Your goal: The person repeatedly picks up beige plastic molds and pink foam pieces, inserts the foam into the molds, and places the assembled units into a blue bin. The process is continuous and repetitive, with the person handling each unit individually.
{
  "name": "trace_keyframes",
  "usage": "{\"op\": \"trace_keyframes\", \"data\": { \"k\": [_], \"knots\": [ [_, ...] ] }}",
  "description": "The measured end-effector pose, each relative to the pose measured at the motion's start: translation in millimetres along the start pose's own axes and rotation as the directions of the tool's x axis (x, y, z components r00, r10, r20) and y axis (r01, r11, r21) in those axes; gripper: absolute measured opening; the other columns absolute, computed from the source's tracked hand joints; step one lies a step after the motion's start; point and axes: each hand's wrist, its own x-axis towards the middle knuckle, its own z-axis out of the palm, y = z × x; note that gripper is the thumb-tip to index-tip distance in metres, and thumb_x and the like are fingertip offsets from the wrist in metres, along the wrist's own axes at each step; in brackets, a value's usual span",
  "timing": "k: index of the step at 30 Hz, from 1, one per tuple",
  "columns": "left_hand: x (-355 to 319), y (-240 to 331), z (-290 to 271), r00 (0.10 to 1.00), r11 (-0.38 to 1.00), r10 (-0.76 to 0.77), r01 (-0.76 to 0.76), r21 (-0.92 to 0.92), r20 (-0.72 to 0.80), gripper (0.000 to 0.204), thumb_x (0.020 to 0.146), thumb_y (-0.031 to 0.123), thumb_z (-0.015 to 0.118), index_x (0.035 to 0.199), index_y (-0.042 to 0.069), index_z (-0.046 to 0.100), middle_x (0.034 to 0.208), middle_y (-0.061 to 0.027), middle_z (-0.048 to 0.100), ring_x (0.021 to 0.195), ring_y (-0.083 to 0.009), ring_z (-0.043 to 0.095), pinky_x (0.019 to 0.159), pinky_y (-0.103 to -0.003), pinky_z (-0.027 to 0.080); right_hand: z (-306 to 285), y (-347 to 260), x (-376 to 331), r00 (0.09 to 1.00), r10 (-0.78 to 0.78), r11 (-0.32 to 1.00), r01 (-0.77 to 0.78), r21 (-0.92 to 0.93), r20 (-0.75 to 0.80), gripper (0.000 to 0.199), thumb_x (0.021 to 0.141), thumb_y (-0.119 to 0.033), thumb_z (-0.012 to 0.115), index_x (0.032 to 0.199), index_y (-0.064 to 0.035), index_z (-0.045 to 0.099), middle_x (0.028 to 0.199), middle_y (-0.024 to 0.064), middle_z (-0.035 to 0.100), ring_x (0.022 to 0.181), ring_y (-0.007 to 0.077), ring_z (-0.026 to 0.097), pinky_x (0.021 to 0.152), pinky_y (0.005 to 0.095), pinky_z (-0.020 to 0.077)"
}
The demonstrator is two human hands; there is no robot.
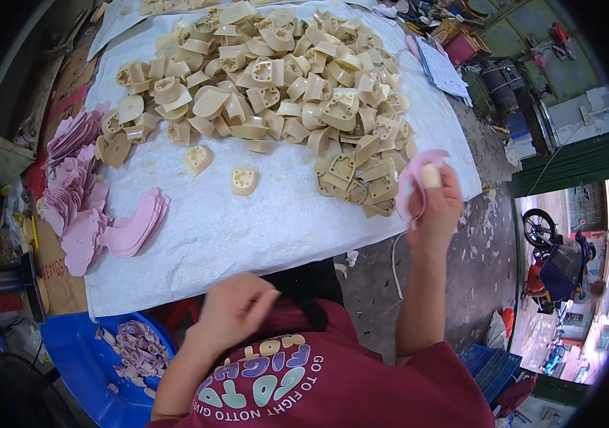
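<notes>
Fingers of the right hand (438, 212), frame right, clamp curved pink sheeting (407, 188), best pinched lightly; left hand (231, 312) curled, grip unclear.

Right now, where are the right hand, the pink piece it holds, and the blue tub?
Right hand (437, 207), head view, below the thumbnail.
Pink piece (408, 181), head view, left part.
Blue tub (76, 360), head view, left side.

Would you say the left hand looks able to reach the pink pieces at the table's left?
Probably yes: the left hand is close to the white cover, and nothing visible stands between it and the pink pieces.
</notes>
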Motion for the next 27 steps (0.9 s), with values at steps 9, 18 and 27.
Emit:
{"op": "trace_keyframes", "data": {
  "k": [9,18,27],
  "knots": [
    [-42,-28,-69,0.779,0.933,-0.355,0.327,-0.148,-0.518,0.010,0.092,0.006,0.060,0.091,-0.002,0.066,0.081,-0.0050,0.067,0.077,-0.0100,0.061,0.073,-0.024,0.047,-137,60,79,0.970,-0.235,0.561,0.081,-0.824,-0.065,0.011,0.080,-0.009,0.073,0.086,-0.0006,0.068,0.068,0.0018,0.062,0.057,0.0080,0.052,0.054,0.0235,0.0417],
    [-51,-36,-89,0.710,0.950,-0.303,0.281,-0.140,-0.635,0.013,0.094,0.009,0.060,0.095,-0.003,0.064,0.085,-0.0058,0.066,0.081,-0.0108,0.060,0.078,-0.024,0.046,-133,48,83,0.968,-0.246,0.406,0.157,-0.900,0.057,0.018,0.077,-0.012,0.072,0.090,-0.0001,0.071,0.073,0.0086,0.068,0.066,0.0162,0.062,0.063,0.0298,0.0474],
    [-59,-41,-98,0.699,0.950,-0.286,0.294,-0.102,-0.655,0.014,0.095,0.010,0.060,0.096,-0.002,0.064,0.087,-0.0051,0.066,0.083,-0.0103,0.060,0.079,-0.024,0.046,-119,35,87,0.996,-0.002,0.422,-0.081,-0.903,-0.090,0.025,0.076,-0.009,0.072,0.098,0.0007,0.071,0.077,0.0080,0.069,0.065,0.0161,0.064,0.058,0.0305,0.0489]
  ]
}}
